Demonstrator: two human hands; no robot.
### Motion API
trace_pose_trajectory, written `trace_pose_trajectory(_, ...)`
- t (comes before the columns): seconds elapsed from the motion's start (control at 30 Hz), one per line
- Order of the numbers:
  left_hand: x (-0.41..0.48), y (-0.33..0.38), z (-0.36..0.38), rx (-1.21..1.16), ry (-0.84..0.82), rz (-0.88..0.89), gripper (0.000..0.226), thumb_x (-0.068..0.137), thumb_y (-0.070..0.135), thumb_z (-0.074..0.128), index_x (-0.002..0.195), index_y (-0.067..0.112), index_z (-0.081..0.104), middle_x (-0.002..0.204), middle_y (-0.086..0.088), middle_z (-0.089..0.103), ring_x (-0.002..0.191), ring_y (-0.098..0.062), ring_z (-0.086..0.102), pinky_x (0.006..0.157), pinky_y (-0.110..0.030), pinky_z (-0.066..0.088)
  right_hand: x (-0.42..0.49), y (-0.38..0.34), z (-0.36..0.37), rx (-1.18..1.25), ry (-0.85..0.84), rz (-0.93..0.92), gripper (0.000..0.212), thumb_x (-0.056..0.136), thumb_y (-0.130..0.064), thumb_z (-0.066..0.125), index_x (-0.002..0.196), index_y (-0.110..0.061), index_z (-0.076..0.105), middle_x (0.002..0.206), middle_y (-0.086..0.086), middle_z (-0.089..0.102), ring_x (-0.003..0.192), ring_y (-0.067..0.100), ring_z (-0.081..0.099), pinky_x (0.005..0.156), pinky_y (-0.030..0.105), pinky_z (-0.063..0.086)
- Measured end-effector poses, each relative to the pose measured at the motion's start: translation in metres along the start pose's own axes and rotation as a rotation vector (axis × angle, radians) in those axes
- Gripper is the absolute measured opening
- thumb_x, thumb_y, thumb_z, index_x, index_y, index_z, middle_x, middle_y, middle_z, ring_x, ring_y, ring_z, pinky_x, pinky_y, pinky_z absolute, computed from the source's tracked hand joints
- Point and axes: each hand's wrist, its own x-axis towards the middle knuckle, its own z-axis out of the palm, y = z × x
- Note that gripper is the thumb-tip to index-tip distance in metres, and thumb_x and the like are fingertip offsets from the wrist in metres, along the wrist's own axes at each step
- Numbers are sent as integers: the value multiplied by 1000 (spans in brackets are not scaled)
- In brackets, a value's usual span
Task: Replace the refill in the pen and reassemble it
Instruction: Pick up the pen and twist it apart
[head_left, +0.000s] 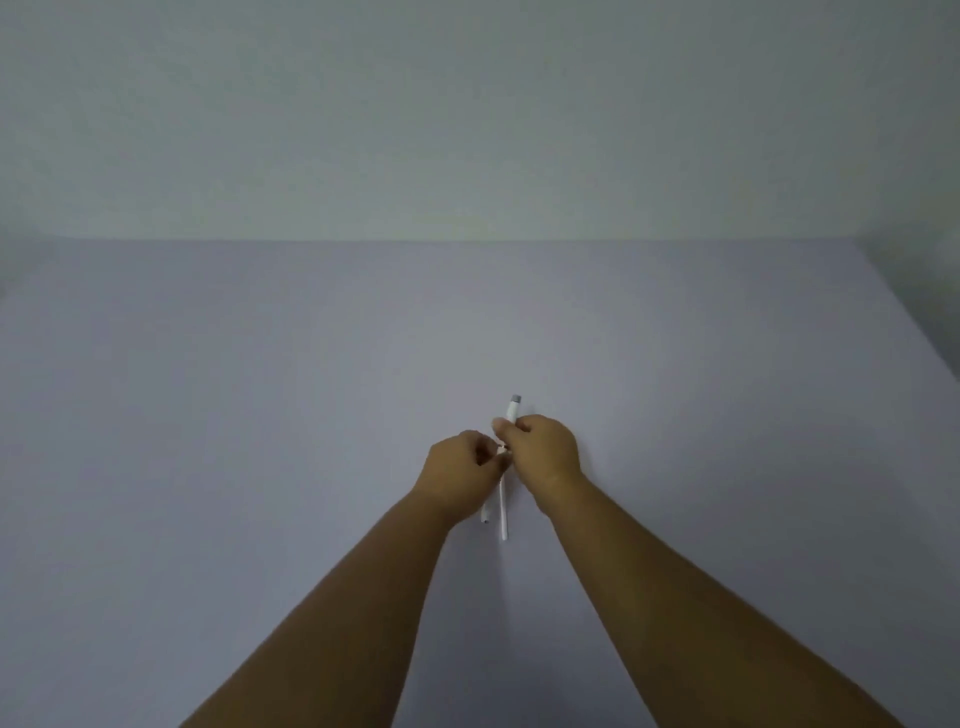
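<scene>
My right hand (545, 454) grips a white pen barrel (512, 410) whose grey-tipped end sticks up and away past the fingers. My left hand (460, 473) is closed right beside it, fingertips meeting at the barrel's near end. A thin white refill (503, 512) hangs down toward me between the two hands. Another short white piece with a dark tip (485, 517) pokes out below my left hand. The joint between barrel and refill is hidden by my fingers.
A plain pale lilac table (260, 415) fills the lower view, its far edge meeting a pale wall (467, 130). The table's right edge runs diagonally at the far right.
</scene>
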Motion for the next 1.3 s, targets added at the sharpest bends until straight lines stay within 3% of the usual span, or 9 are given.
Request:
trace_pose_trajectory(0.13,-2,-8,-15,36,-136,-3,22,89,34,56,87,14,65,78,0,61,71,-15,53,70,-29,47,16,-11,-18,271,102,98,28,87,-31,55,65,-15,61,70,4,60,67,21,52,70,35,43)
trace_pose_trajectory(0.3,-3,-22,-20,-258,-38,-140,23,91,32,53,90,12,63,90,-10,65,79,-24,60,88,-45,55,19,15,-24,-429,-46,-61,23,84,-32,63,81,-9,62,74,5,55,70,22,52,63,29,37)
trace_pose_trajectory(0.53,0,-21,-12,-507,-5,-197,13,93,31,50,89,19,54,89,-4,61,71,-16,69,62,-27,57,12,42,-9,-385,36,-33,27,75,-30,73,77,-17,49,81,0,51,69,19,49,62,30,38)
trace_pose_trajectory(0.67,-1,-24,-10,-459,9,-189,13,94,33,48,87,23,53,85,-1,59,65,-14,66,65,-30,59,14,44,-7,-358,43,-35,27,75,-31,73,80,-18,49,86,0,53,73,19,51,64,30,38)
trace_pose_trajectory(0.8,-2,-24,-12,-391,20,-154,10,94,33,47,87,27,52,88,-1,62,64,-8,62,49,-13,47,13,46,-7,-358,49,-32,29,76,-33,73,83,-17,49,89,2,53,75,19,51,66,30,39)
trace_pose_trajectory(0.97,-6,-22,-18,-268,2,-63,8,94,35,46,90,31,51,86,4,68,73,-13,60,72,-29,50,9,29,-14,-260,135,-39,44,85,-54,53,95,-12,60,94,5,62,85,22,56,72,28,41)
trace_pose_trajectory(1.07,-10,-18,-22,-40,-7,64,8,93,37,46,96,30,50,84,-2,67,65,-14,56,58,-23,44,6,0,-23,-36,-73,55,49,86,-62,42,75,-18,62,70,-3,63,69,18,56,67,31,46)
trace_pose_trajectory(1.13,-13,-13,-24,18,12,118,8,93,35,49,95,27,51,83,-4,67,60,-12,52,54,-20,41,2,-11,-27,10,-225,73,42,86,-55,50,76,-17,66,67,-3,66,60,13,55,60,27,48)
trace_pose_trajectory(1.3,-19,-1,-36,-151,-59,63,17,90,37,54,78,26,59,66,11,66,54,-5,47,55,-17,39,-2,-18,-38,113,-292,-75,16,84,-29,66,75,-15,67,62,-2,67,53,9,56,60,26,50)
